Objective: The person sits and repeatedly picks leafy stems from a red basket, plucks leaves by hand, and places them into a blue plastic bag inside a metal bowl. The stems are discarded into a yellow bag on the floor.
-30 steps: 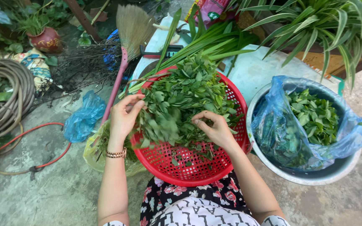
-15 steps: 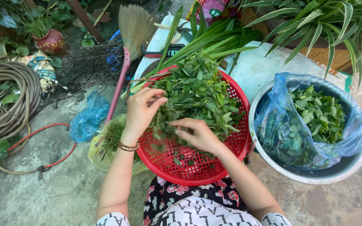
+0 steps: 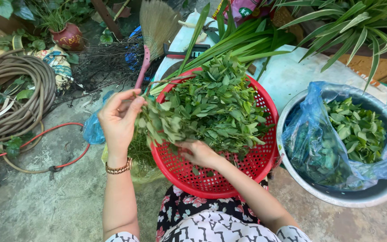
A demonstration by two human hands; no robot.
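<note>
A red plastic basket in front of me is heaped with green leafy stems. My left hand, with a gold bracelet at the wrist, pinches a leafy sprig and lifts it over the basket's left rim. My right hand is in the basket under the leaves, its fingers partly hidden among the stems it grips. To the right, a metal bowl lined with a blue plastic bag holds picked leaves.
A broom with a pink handle lies behind the basket. Coiled hose and a red cable sit at the left. A small blue bag and long green leaves lie nearby on the concrete floor.
My left hand has moved left and up, pulling a sprig out of the heap. My right hand has slid lower and left into the basket.
</note>
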